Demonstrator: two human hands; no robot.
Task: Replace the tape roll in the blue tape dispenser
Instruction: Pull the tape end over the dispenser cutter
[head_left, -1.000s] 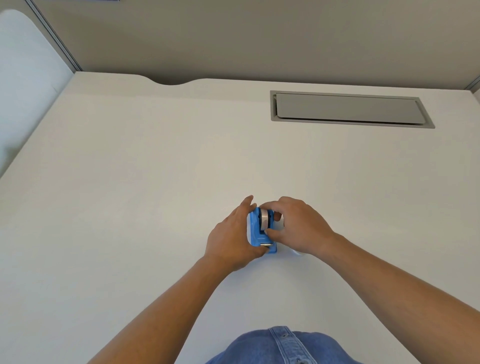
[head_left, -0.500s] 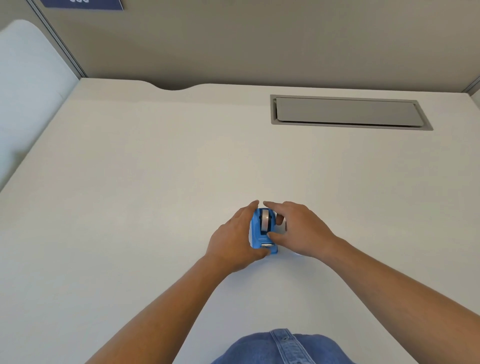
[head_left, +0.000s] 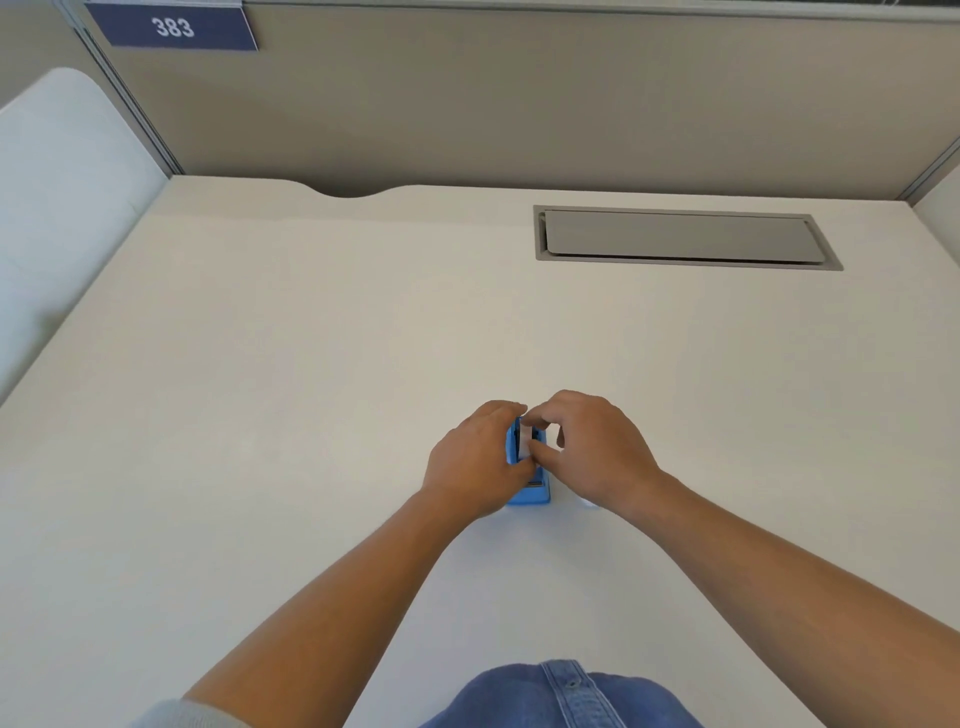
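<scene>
The blue tape dispenser (head_left: 531, 493) stands on the white desk (head_left: 311, 364) just ahead of me, its cutter end toward me. My left hand (head_left: 475, 460) wraps around its left side and holds it. My right hand (head_left: 592, 449) pinches the pale tape roll (head_left: 526, 440) between thumb and fingers at the top of the dispenser. Most of the roll is hidden by my fingers. A small white thing (head_left: 587, 502) peeks out from under my right wrist.
A grey cable hatch (head_left: 680, 236) is set into the desk at the far right. A grey partition wall (head_left: 519, 104) with a blue "383" sign (head_left: 174, 27) backs the desk. A white panel (head_left: 62, 208) stands at the left. My denim clothing (head_left: 561, 696) shows at the bottom.
My right hand's fingers have curled from lying flat beside the dispenser to pinching the tape roll at its top. The left hand keeps its hold. The camera has tilted up slightly.
</scene>
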